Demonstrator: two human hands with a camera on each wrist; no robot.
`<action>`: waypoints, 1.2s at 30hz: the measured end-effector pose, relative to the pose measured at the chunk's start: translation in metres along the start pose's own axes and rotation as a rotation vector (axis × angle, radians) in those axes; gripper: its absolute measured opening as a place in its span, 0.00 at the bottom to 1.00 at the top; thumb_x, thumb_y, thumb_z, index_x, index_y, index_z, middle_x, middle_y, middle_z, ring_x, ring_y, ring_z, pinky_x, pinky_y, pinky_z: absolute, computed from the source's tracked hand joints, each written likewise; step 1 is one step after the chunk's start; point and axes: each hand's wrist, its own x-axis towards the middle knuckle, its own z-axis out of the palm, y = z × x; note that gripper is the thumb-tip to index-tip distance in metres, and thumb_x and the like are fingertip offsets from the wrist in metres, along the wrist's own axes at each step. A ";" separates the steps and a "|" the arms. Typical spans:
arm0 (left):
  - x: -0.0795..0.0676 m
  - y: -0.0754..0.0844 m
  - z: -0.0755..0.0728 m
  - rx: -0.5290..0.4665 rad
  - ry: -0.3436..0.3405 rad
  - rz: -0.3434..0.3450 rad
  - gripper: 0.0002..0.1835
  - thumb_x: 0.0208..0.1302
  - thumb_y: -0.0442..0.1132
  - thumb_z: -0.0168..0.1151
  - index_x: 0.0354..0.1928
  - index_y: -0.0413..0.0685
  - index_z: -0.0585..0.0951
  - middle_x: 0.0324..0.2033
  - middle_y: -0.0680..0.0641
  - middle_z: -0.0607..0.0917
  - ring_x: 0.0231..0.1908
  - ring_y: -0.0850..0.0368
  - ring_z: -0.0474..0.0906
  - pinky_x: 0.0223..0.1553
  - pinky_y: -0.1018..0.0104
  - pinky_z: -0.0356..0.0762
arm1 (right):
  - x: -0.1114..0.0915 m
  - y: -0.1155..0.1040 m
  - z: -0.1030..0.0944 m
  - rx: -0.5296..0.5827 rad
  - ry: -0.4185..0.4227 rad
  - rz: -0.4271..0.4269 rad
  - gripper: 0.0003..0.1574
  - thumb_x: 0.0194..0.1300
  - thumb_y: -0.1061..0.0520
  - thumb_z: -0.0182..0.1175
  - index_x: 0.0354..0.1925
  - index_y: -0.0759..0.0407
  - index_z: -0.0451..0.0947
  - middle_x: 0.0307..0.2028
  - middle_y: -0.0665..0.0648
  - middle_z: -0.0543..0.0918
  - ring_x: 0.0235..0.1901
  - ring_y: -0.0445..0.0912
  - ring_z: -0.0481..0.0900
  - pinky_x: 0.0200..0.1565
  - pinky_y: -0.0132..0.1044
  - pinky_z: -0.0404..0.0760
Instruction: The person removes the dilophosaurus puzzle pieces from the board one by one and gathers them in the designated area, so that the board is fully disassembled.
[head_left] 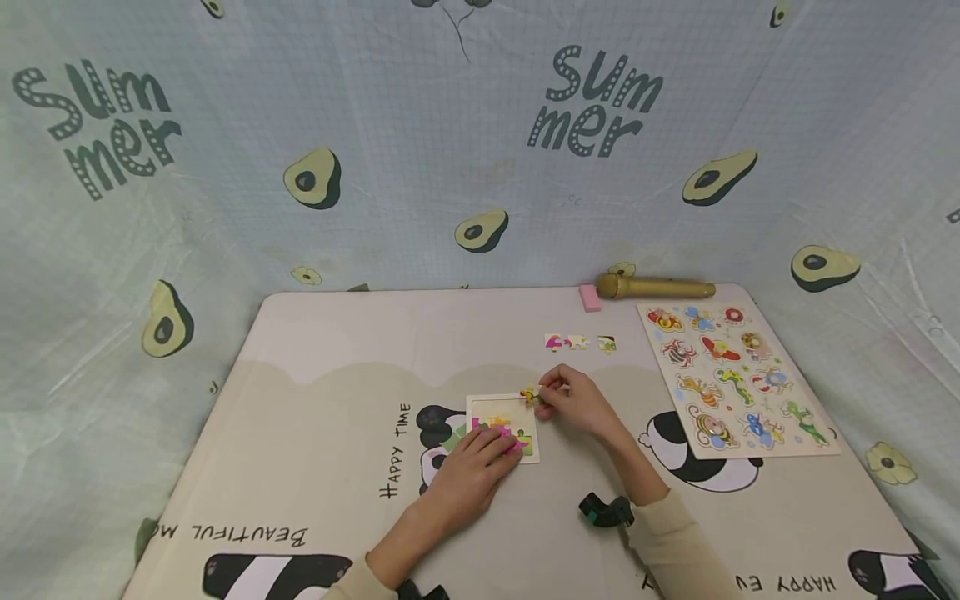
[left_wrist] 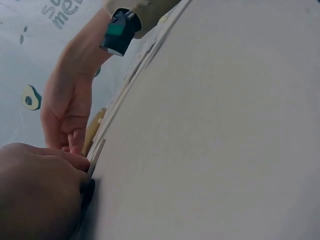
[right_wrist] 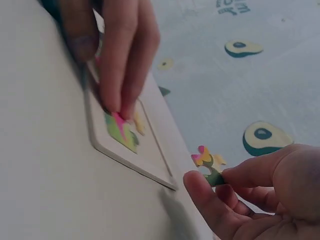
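A small puzzle tray (head_left: 532,450) with a pale raised frame lies before me, its lower part filled with pink, yellow and green puzzle pieces (head_left: 522,437). My left hand (head_left: 474,461) rests on those pieces, fingers stretched over them. Between thumb and fingertips my right hand (head_left: 573,404) pinches a puzzle piece (right_wrist: 212,167) with a flower and green on it, held at the tray's upper right corner in the head view. The right wrist view shows this piece raised beside the frame. The upper part of the tray shows bare wood.
Several loose puzzle pieces (head_left: 577,342) lie beyond the tray. To the right is a large board (head_left: 738,379) with insect pictures. A pink block (head_left: 590,298) and a brown, microphone-shaped stick (head_left: 656,287) lie at the table's far edge, before a printed curtain (head_left: 390,150).
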 end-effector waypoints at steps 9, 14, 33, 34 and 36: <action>-0.001 -0.001 0.001 -0.021 0.057 0.014 0.13 0.65 0.39 0.63 0.50 0.55 0.86 0.54 0.52 0.85 0.60 0.53 0.78 0.63 0.52 0.77 | 0.004 0.001 -0.019 0.016 0.071 -0.022 0.15 0.68 0.63 0.60 0.52 0.68 0.74 0.37 0.63 0.82 0.31 0.47 0.87 0.33 0.30 0.83; 0.000 -0.001 0.001 -0.063 0.075 0.003 0.11 0.65 0.39 0.65 0.48 0.54 0.87 0.53 0.50 0.85 0.59 0.52 0.79 0.64 0.50 0.77 | 0.008 0.007 -0.028 -0.003 0.112 -0.013 0.18 0.69 0.62 0.61 0.55 0.68 0.74 0.39 0.63 0.82 0.33 0.46 0.86 0.35 0.29 0.83; -0.003 -0.005 -0.003 -0.104 0.107 -0.071 0.12 0.61 0.43 0.69 0.47 0.57 0.88 0.51 0.50 0.85 0.56 0.53 0.79 0.59 0.51 0.75 | 0.007 0.035 -0.058 0.055 0.335 0.124 0.20 0.71 0.54 0.61 0.54 0.67 0.77 0.35 0.60 0.84 0.25 0.39 0.83 0.30 0.27 0.84; -0.002 -0.005 -0.003 -0.105 0.103 -0.073 0.12 0.61 0.43 0.69 0.47 0.57 0.88 0.51 0.50 0.85 0.56 0.53 0.79 0.59 0.51 0.75 | 0.007 0.037 -0.060 0.046 0.342 0.124 0.21 0.72 0.53 0.60 0.54 0.67 0.77 0.35 0.60 0.84 0.25 0.39 0.83 0.30 0.27 0.84; -0.002 -0.005 -0.004 -0.109 0.096 -0.076 0.12 0.62 0.43 0.69 0.48 0.58 0.88 0.51 0.51 0.85 0.56 0.54 0.78 0.60 0.51 0.75 | 0.007 0.040 -0.063 0.039 0.357 0.134 0.20 0.72 0.53 0.60 0.54 0.66 0.77 0.34 0.59 0.83 0.25 0.39 0.82 0.30 0.27 0.84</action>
